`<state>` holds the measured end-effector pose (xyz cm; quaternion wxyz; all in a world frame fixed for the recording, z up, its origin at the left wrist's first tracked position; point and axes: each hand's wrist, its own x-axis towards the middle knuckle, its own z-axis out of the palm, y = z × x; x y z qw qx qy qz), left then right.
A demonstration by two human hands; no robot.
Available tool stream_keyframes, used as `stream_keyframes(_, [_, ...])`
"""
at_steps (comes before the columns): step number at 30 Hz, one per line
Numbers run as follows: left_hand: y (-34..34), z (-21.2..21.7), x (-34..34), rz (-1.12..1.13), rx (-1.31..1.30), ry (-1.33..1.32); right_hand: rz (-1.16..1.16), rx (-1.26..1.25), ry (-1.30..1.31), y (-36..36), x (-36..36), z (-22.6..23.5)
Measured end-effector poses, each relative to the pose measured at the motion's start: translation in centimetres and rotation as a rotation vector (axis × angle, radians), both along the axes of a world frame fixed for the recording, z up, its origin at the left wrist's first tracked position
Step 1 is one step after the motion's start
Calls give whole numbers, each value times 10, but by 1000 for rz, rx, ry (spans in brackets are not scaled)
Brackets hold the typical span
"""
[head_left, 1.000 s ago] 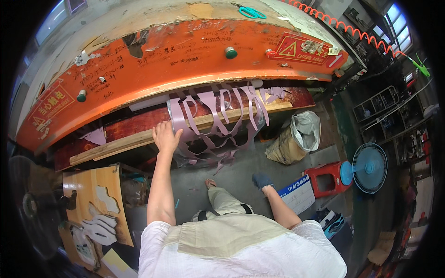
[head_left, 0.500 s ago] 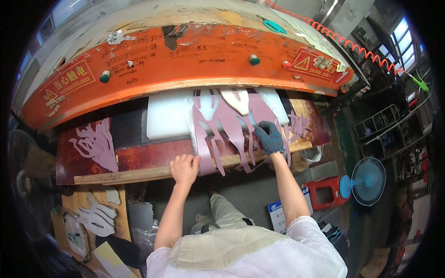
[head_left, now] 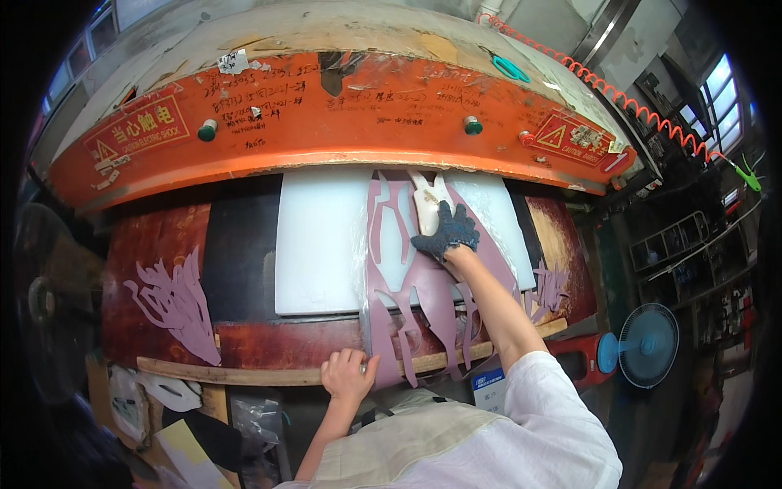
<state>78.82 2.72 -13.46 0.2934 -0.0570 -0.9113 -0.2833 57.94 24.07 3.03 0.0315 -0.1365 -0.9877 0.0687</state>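
Note:
A mauve sheet point(head_left: 423, 285) with long cut-out openings lies over a white cutting board point(head_left: 322, 240) on the dark red press bed point(head_left: 167, 236). My right hand point(head_left: 446, 232), in a dark knit glove, presses down on a white shaped piece point(head_left: 425, 202) on top of the sheet, just under the orange press head point(head_left: 326, 122). My bare left hand point(head_left: 349, 373) pinches the sheet's lower edge where it hangs over a wooden strip point(head_left: 244, 375) at the bed's front.
A mauve offcut point(head_left: 175, 301) lies on the bed at the left. Green buttons point(head_left: 208, 129) sit on the press head, and a red coiled hose point(head_left: 619, 94) runs right. A blue fan point(head_left: 648, 346) stands at the right, with white cut pieces point(head_left: 167, 393) at the lower left.
My right hand has moved up the sheet onto the white shaped piece. My left hand has shifted right to the sheet's lower edge. The sheet lies further in under the press head.

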Motion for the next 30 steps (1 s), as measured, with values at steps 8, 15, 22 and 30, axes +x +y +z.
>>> stream_keyframes(8, [-1, -10, 19, -15, 35, 2, 254, -213, 41, 50, 30, -1])
stream_keyframes(15, [-4, 47, 4, -86, 605, 180, 232, -1734, -116, 126, 40, -3])
stream_keyframes(22, [95, 135, -68, -762, 743, -251, 170, -1903, -114, 133, 25, -10])
stream_keyframes(30, [170, 91, -130, -634, 959, -819, 183, -1712, 3, 127, 24, -16])
